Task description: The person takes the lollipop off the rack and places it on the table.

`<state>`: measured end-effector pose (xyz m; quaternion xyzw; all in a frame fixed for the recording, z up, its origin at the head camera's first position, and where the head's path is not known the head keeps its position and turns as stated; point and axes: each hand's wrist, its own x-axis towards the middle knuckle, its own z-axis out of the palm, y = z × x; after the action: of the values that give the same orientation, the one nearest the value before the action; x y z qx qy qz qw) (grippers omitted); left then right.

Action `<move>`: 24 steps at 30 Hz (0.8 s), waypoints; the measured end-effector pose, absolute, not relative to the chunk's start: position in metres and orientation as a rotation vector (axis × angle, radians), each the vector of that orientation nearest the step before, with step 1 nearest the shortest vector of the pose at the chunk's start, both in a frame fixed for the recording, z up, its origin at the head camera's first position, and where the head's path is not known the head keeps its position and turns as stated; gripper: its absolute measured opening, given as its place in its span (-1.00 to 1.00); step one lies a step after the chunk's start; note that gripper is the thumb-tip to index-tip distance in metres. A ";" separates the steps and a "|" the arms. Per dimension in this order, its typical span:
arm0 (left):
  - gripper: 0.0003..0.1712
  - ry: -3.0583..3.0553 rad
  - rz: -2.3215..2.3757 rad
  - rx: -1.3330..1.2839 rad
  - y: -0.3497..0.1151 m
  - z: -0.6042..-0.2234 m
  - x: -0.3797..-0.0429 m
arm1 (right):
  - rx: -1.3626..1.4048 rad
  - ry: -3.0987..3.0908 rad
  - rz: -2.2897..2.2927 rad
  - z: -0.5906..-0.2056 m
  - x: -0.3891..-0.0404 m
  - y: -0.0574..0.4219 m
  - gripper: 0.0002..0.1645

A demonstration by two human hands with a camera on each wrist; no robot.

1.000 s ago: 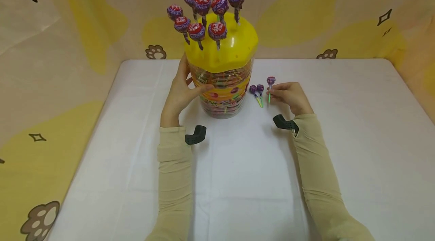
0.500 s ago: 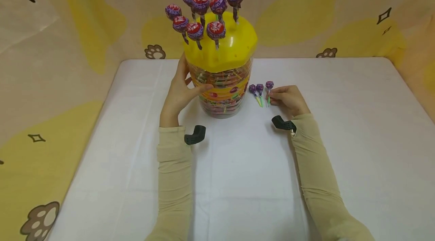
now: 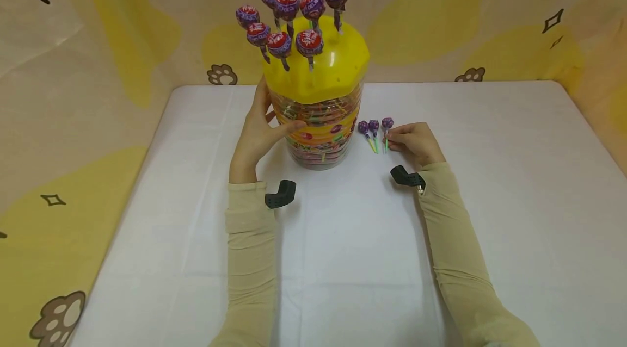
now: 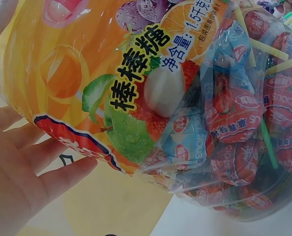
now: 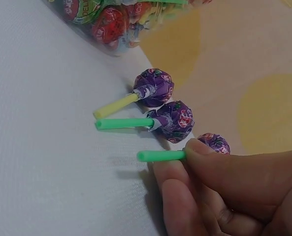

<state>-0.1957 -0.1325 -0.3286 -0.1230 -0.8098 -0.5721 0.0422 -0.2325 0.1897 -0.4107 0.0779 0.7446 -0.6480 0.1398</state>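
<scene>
A clear jar (image 3: 318,135) filled with wrapped lollipops stands upright at the back of the table. My left hand (image 3: 252,137) holds its left side, thumb across the front and the other fingers partly hidden behind. Several red-and-purple lollipops (image 3: 309,43) stick up from the jar's yellow lid (image 3: 343,64). To the right, my right hand (image 3: 416,140) pinches a purple-wrapped lollipop (image 5: 160,156) by its green stick, close over the tabletop. Beside it lie two more purple lollipops, one with a yellow stick (image 5: 116,105) and one with a green stick (image 5: 123,123).
The white table (image 3: 343,260) reaches back to a yellow-and-beige patterned backdrop (image 3: 431,20). Black wrist cameras sit on both sleeves, the left camera (image 3: 281,194) below the jar and the right camera (image 3: 408,177) below the lollipops.
My right hand has lowered the pinched lollipop toward the table, level with the two lying there. The left hand keeps its hold on the jar, and the head view has shifted slightly.
</scene>
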 end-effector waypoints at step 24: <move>0.14 -2.482 -1.751 -0.380 -0.132 -0.329 -0.196 | 0.210 2.344 -1.706 -0.412 -0.235 0.189 -0.67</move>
<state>-0.1956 -0.1320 -0.3289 -0.1240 -0.8100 -0.5717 0.0402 -0.2352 0.1891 -0.4121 0.0717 0.8009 -0.5829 0.1171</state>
